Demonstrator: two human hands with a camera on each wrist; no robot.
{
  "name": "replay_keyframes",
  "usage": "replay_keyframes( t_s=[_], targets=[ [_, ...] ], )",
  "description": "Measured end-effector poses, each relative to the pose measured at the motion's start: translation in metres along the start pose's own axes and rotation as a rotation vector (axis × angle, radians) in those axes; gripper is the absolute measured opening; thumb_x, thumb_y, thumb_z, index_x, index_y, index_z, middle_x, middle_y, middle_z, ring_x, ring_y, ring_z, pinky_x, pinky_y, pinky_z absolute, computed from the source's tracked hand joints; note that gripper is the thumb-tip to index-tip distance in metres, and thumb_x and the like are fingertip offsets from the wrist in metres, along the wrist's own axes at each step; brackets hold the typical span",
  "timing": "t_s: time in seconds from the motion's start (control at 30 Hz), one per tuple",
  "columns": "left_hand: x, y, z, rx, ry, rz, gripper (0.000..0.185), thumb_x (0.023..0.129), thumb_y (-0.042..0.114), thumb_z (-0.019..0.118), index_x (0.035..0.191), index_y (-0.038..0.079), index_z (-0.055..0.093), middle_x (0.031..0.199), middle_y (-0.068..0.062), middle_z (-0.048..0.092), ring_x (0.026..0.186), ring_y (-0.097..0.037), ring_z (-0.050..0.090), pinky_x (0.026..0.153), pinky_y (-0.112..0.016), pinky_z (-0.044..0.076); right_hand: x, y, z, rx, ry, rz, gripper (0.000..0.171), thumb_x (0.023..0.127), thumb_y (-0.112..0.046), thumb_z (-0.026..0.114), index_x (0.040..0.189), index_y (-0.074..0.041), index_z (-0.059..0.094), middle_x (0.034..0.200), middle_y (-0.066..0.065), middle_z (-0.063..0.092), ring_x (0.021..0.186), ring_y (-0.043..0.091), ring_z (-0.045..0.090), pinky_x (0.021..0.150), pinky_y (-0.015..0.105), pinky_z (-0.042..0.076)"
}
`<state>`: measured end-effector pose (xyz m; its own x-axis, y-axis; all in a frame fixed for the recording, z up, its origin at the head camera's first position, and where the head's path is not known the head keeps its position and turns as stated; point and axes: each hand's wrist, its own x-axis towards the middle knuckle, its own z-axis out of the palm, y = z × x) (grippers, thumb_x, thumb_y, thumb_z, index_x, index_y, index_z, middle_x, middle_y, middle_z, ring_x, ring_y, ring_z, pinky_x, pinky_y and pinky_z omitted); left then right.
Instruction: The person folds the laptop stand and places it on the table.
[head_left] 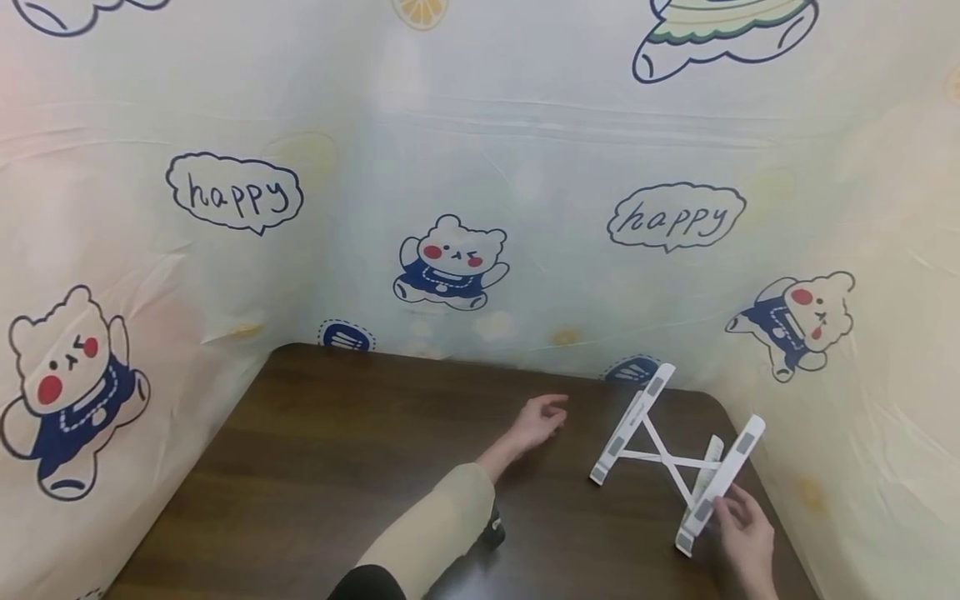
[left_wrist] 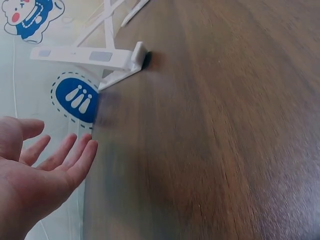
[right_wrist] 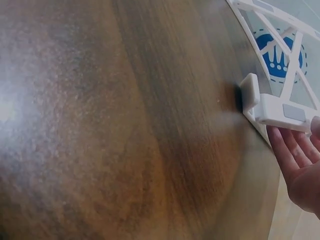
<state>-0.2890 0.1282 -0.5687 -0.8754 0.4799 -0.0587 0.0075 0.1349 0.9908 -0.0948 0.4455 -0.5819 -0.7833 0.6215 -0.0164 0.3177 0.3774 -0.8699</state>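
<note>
A white folding laptop stand point(head_left: 666, 459) is spread open at the right side of the table, its two sloping arms joined by crossed bars. Grey pads show on the arms. My right hand point(head_left: 747, 536) holds the stand's near right arm, thumb on the upper side. In the right wrist view, the fingers of that hand point(right_wrist: 304, 186) lie under the arm, close to its raised front lip point(right_wrist: 250, 91). Left of the stand and apart from it, my left hand point(head_left: 537, 422) hovers with loosely bent fingers. Nothing is in its palm point(left_wrist: 42, 187) in the left wrist view.
The dark brown wooden table point(head_left: 337, 467) has its far edge against a pale printed curtain point(head_left: 555, 167), which also closes in both sides. The stand is near the table's right edge. A black object point(head_left: 492, 531) shows at the left forearm.
</note>
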Motion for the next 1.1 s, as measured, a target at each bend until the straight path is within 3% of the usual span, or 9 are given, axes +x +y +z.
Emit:
replay_keyframes(
  t_s=[0.07, 0.17, 0.23, 0.43, 0.9, 1.1],
  targets=[
    [0.002, 0.0, 0.003, -0.002, -0.003, -0.007, 0.044, 0.112, 0.01, 0.06, 0.155, 0.003, 0.059, 0.138, -0.031, 0.071, 0.121, -0.048, 0.072, 0.097, -0.046, 0.066, 0.001, 0.002, 0.0, 0.026, 0.006, 0.004, 0.052, 0.11, -0.002, 0.059, 0.156, 0.015, 0.043, 0.095, 0.007, 0.081, 0.072, -0.018, 0.061, 0.064, 0.012, 0.06],
    [0.005, 0.0, 0.01, 0.025, -0.006, -0.017, 0.044, 0.112, 0.011, 0.06, 0.155, 0.005, 0.06, 0.141, -0.028, 0.071, 0.125, -0.045, 0.072, 0.1, -0.045, 0.065, 0.002, 0.004, 0.0, 0.053, 0.008, 0.005, 0.053, 0.108, -0.001, 0.062, 0.157, 0.014, 0.044, 0.082, -0.028, 0.069, 0.072, -0.019, 0.06, 0.065, 0.011, 0.06],
    [0.007, 0.0, 0.015, 0.042, -0.012, -0.015, 0.044, 0.111, 0.01, 0.061, 0.155, 0.005, 0.06, 0.143, -0.027, 0.071, 0.129, -0.043, 0.071, 0.105, -0.048, 0.064, 0.003, 0.006, 0.001, 0.063, 0.008, 0.01, 0.054, 0.108, 0.0, 0.063, 0.157, 0.013, 0.044, 0.079, -0.039, 0.061, 0.072, -0.02, 0.059, 0.065, 0.01, 0.06],
    [0.013, 0.003, 0.028, 0.077, -0.024, -0.005, 0.045, 0.11, 0.008, 0.062, 0.154, 0.004, 0.06, 0.147, -0.026, 0.069, 0.139, -0.042, 0.066, 0.115, -0.052, 0.058, 0.006, 0.01, 0.0, 0.052, 0.013, 0.024, 0.055, 0.108, -0.001, 0.063, 0.158, 0.012, 0.044, 0.08, -0.039, 0.061, 0.073, -0.021, 0.058, 0.065, 0.009, 0.059],
    [0.021, -0.001, 0.047, 0.143, -0.045, -0.023, 0.043, 0.11, 0.012, 0.063, 0.152, 0.0, 0.062, 0.142, -0.024, 0.072, 0.134, -0.04, 0.069, 0.116, -0.049, 0.058, 0.009, 0.013, 0.003, 0.152, -0.012, 0.001, 0.054, 0.107, 0.006, 0.06, 0.158, 0.013, 0.042, 0.076, -0.036, 0.061, 0.071, -0.016, 0.064, 0.064, 0.016, 0.064],
    [0.021, 0.005, 0.052, 0.157, -0.072, -0.028, 0.043, 0.11, 0.012, 0.062, 0.151, 0.0, 0.062, 0.141, -0.024, 0.073, 0.132, -0.039, 0.07, 0.115, -0.048, 0.059, 0.012, 0.014, 0.001, 0.133, -0.013, 0.027, 0.055, 0.107, 0.005, 0.06, 0.159, 0.01, 0.042, 0.077, -0.036, 0.06, 0.073, -0.015, 0.064, 0.066, 0.018, 0.065]
  ],
)
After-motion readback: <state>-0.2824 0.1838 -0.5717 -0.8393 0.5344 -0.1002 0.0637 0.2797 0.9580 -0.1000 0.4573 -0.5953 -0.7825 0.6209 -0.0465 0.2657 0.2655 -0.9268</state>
